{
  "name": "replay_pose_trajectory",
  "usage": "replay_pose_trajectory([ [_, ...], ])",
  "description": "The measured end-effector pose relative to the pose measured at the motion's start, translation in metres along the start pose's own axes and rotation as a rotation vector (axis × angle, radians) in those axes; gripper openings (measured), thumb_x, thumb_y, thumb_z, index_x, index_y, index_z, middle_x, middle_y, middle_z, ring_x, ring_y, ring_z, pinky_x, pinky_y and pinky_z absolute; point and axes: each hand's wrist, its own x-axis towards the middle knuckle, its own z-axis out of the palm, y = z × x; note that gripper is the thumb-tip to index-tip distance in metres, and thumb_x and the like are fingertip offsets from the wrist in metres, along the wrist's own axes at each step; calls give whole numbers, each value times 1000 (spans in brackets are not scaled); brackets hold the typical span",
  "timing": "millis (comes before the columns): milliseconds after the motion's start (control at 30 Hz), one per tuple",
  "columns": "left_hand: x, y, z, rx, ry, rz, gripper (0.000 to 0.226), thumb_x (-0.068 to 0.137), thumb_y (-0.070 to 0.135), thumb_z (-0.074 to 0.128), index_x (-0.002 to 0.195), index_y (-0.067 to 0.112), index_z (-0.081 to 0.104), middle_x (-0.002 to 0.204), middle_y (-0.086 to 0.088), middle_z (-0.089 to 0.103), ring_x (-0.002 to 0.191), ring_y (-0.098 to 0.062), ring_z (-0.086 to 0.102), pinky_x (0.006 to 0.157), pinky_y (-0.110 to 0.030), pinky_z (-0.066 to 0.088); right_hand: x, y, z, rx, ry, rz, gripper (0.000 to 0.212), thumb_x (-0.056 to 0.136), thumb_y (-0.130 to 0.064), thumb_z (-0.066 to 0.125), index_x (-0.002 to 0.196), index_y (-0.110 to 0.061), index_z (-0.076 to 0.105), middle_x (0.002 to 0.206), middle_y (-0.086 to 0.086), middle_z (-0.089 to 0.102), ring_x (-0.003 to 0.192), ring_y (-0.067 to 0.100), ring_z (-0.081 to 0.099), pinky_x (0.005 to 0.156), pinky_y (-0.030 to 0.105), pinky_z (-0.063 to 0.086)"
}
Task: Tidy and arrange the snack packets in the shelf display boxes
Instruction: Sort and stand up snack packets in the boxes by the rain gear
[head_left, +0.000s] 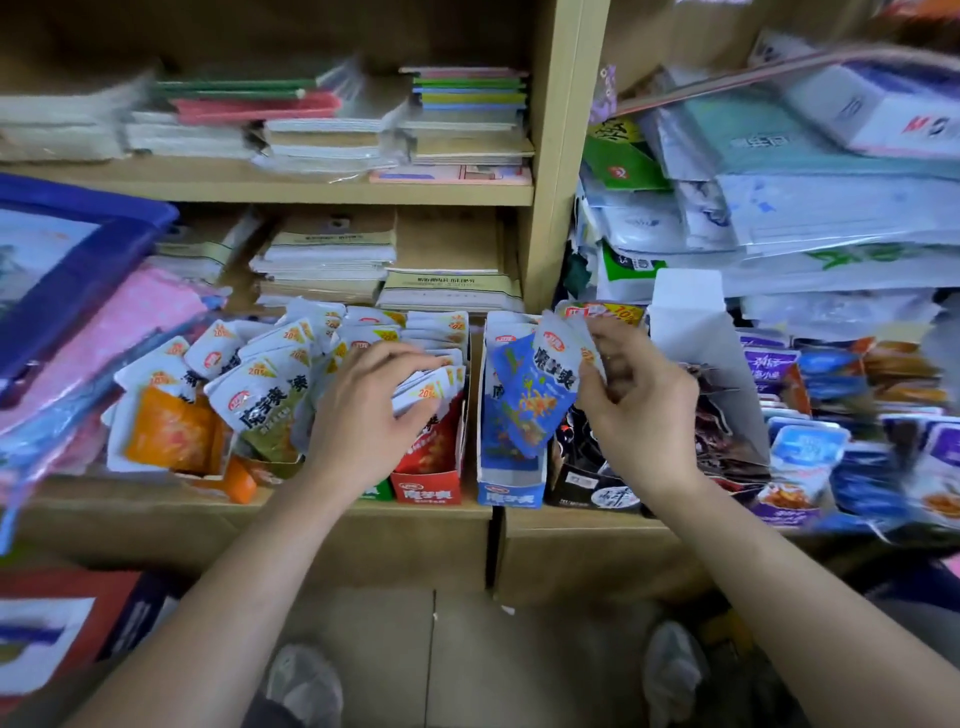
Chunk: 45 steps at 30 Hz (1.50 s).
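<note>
On the lowest shelf stand a red display box (427, 488), a blue display box (511, 491) and a black display box (592, 486), side by side. My left hand (371, 410) lies over the row of red snack packets (434, 389) in the red box, fingertips on their tops. My right hand (636, 400) pinches a blue snack packet (535, 400) tilted above the blue box. Orange packets (171, 431) and green packets (265, 405) lie in a loose heap to the left.
Purple and blue packets (810, 462) crowd the shelf on the right, behind a white box flap (691, 322). Stacked notebooks (332, 260) fill the shelves above. A pink and blue pile (78, 322) overhangs at the left. A wooden upright (550, 208) divides the shelves.
</note>
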Motion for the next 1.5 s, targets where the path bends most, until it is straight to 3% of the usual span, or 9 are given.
replay_pose_trajectory([
  [167, -4, 0, -1, -55, -23, 24, 38, 88, 26, 75, 125, 32, 68, 125, 19, 57, 122, -10, 53, 104, -40, 44, -26, 9, 13, -268, -655, -181, 2, 89, -18, 68, 88, -19, 70, 77, -4, 63, 69, 13, 52, 65, 35, 49],
  [333, 7, 3, -4, -202, -108, 24, 30, 92, 31, 70, 122, 33, 70, 128, 21, 61, 126, -4, 52, 109, -41, 41, -40, 13, 14, -361, -795, -364, 21, 89, -43, 59, 84, -22, 58, 85, -8, 55, 82, 15, 42, 73, 28, 41],
  [533, 1, 4, -19, -184, -79, 58, 32, 85, 58, 63, 109, 40, 74, 127, 24, 61, 126, -10, 52, 111, -35, 34, -33, 10, 9, -416, -828, -364, 53, 86, -72, 45, 95, -25, 68, 93, -13, 59, 96, 12, 42, 85, 29, 33],
  [767, -23, 28, -2, 180, -300, 344, 28, 81, 63, 61, 94, 43, 76, 135, 21, 57, 141, -20, 36, 107, -50, 34, 12, -4, -7, -50, -960, -39, 37, 84, -37, 76, 120, -31, 70, 110, -4, 70, 102, 12, 60, 93, 32, 47],
  [933, -19, 19, 0, 137, -259, 333, 16, 82, 48, 62, 82, 42, 77, 129, 20, 62, 139, -18, 39, 108, -45, 29, 37, 20, 24, -392, -621, -239, 61, 86, -49, 63, 137, -16, 59, 139, -3, 57, 132, 19, 40, 104, 42, 36],
  [1033, -18, 19, -1, 145, -263, 321, 8, 79, 44, 71, 82, 42, 78, 129, 21, 62, 138, -17, 39, 109, -41, 26, 31, 31, 46, -760, -633, -311, 63, 82, -52, 67, 133, -17, 57, 143, 2, 48, 132, 29, 25, 101, 49, 23],
  [1200, -18, 18, -1, 155, -256, 312, 2, 79, 42, 79, 81, 41, 79, 128, 20, 63, 137, -18, 41, 108, -41, 26, 26, 22, 35, -527, -529, -374, 10, 81, -23, 78, 87, -25, 71, 107, -11, 62, 113, 25, 40, 82, 36, 18],
  [1267, -18, 20, -1, 157, -259, 307, 3, 81, 43, 77, 82, 40, 79, 132, 19, 61, 138, -18, 40, 109, -42, 26, 17, 21, 24, -472, -633, -377, 15, 77, -20, 83, 76, -28, 70, 105, -16, 65, 116, 24, 45, 84, 36, 20],
  [1500, -19, 29, 4, 189, -301, 420, 8, 84, 38, 75, 92, 40, 77, 134, 20, 63, 142, -18, 40, 116, -47, 24, 13, 24, 3, -261, -801, -138, 21, 86, -15, 74, 103, -29, 73, 125, -21, 64, 141, 4, 31, 104, 45, 25],
])
